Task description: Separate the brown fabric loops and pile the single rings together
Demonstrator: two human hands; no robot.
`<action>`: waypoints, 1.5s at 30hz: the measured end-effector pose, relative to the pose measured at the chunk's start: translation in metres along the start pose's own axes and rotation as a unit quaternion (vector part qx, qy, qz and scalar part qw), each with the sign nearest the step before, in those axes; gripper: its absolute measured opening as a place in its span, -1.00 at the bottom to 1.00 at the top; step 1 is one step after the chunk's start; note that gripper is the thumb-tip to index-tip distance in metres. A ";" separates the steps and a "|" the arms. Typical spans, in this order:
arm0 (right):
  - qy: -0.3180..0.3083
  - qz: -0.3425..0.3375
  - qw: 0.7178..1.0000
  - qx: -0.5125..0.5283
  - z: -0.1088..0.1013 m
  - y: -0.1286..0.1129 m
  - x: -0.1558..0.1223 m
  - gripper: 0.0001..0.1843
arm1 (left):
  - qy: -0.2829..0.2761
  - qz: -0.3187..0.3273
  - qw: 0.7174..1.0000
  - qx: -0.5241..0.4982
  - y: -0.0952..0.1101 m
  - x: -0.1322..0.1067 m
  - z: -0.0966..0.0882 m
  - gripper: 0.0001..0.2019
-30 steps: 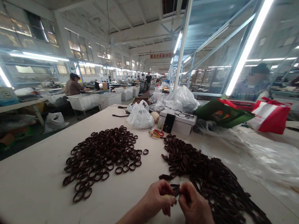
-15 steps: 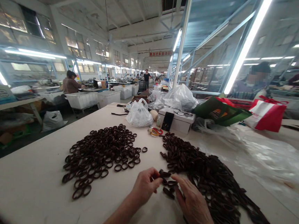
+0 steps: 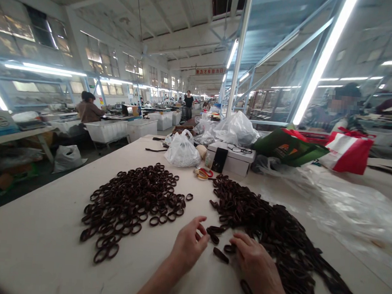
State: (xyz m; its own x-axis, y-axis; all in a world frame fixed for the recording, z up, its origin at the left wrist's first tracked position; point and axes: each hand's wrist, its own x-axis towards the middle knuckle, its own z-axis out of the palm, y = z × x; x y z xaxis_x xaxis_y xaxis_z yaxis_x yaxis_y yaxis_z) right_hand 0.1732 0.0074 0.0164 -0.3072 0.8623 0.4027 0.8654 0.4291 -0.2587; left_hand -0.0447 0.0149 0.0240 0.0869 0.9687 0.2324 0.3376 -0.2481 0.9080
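My left hand [image 3: 187,246] rests on the pale table [image 3: 43,243] with its fingers loosely apart, the tips just short of a flattened dark brown elastic band [image 3: 215,230]. Flat beside it lies my right hand [image 3: 256,264], fingers stretched out, with their tips at a small loose band [image 3: 229,249]. Another band [image 3: 221,255] sits between the two hands. Right of my hands a dense heap of flattened brown bands [image 3: 277,241] stretches away. On the left, a spread pile of round brown rings [image 3: 132,201] covers the table.
Behind the piles stand a white box [image 3: 239,162] with glasses on it, a dark phone [image 3: 220,160], red-handled scissors [image 3: 205,172] and knotted plastic bags [image 3: 182,152]. A clear plastic sheet [image 3: 348,210] covers the right side. A red bag [image 3: 348,153] and other people at benches are farther back.
My hands have moved apart and forward from a shared pinch on one band. They now lie lower on the table with fingers loosened, and the band rests by the heap's edge.
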 end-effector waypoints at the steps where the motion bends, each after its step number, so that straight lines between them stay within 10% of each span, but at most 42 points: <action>1: 0.007 0.012 1.000 0.019 0.000 0.001 -0.001 -0.66 | -0.020 0.003 1.000 -0.005 0.002 -0.003 0.007 -0.61; 12: -0.013 0.105 0.933 0.344 0.003 -0.023 -0.005 -0.72 | -0.075 -0.104 0.970 -0.208 0.013 -0.015 0.037 -0.76; 23: -0.051 0.067 0.948 0.309 0.006 -0.017 -0.004 -0.75 | -0.176 -0.182 0.935 -0.247 -0.001 -0.013 0.046 -0.76; 31: -0.148 0.088 0.900 0.400 -0.024 -0.024 -0.001 -0.80 | -0.064 -0.138 0.974 -0.166 0.000 -0.004 0.030 -0.84; 45: -0.041 -0.010 0.969 0.243 -0.005 -0.036 -0.009 -0.87 | -0.063 -0.030 0.990 -0.119 0.007 -0.014 0.034 -0.93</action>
State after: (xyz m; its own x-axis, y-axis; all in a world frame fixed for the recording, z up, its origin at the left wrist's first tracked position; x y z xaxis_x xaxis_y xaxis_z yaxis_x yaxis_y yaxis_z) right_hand 0.1469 -0.0175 0.0265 -0.3701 0.8622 0.3459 0.5770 0.5051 -0.6418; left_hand -0.0122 -0.0004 0.0148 0.1950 0.9701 0.1443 0.1163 -0.1690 0.9787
